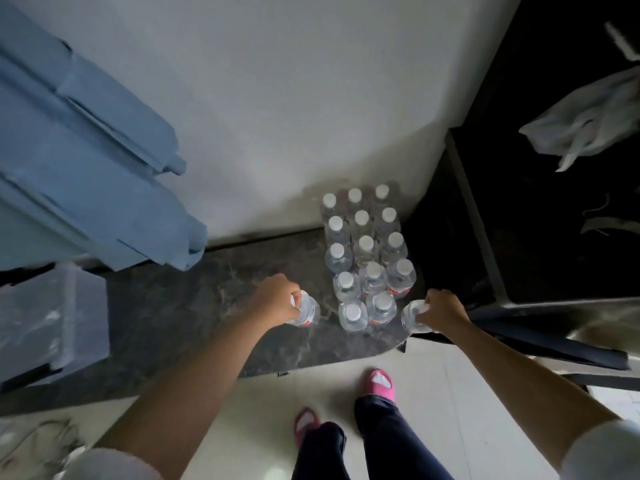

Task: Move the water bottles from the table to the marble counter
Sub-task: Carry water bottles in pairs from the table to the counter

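Several clear water bottles with white caps (pixel 367 251) stand in rows on the dark marble counter (pixel 194 299), near the wall corner. My left hand (pixel 277 297) grips the cap end of one bottle (pixel 307 311), which stands on the counter to the left of the rows. My right hand (pixel 441 310) grips the top of another bottle (pixel 412 317) at the counter's rounded right end, just right of the front row. Whether that bottle touches the marble I cannot tell.
Blue window shutters (pixel 86 161) jut out over the counter's left part. A clear plastic box (pixel 52 320) sits at the far left. A black surface (pixel 554 168) with a white cloth (pixel 585 129) lies to the right. My feet in pink slippers (pixel 379 384) are on the pale floor.
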Motion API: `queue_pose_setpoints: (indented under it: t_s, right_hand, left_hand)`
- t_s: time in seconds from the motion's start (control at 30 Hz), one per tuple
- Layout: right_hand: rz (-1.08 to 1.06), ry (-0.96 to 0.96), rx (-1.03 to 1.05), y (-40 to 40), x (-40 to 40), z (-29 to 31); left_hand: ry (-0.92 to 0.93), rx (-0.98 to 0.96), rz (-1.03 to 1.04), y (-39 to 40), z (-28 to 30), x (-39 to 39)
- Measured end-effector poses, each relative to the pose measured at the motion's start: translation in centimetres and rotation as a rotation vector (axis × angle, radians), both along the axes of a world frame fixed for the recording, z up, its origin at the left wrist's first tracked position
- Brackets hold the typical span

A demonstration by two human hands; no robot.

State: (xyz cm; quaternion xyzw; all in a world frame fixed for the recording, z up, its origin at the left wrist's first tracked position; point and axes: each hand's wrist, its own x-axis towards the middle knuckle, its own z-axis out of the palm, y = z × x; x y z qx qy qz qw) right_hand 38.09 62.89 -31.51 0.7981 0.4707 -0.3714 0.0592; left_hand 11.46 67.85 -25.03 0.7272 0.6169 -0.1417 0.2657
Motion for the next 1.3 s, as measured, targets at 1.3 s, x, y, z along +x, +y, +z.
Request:
queue_pose_setpoints:
  t_s: [1.3]
  right_hand:
    - [0.406,-0.099,0.235,16.0,-5.6,-0.8]
  left_hand:
    - [-0.056,0.043,0.118,15.3,-5.6,1.5]
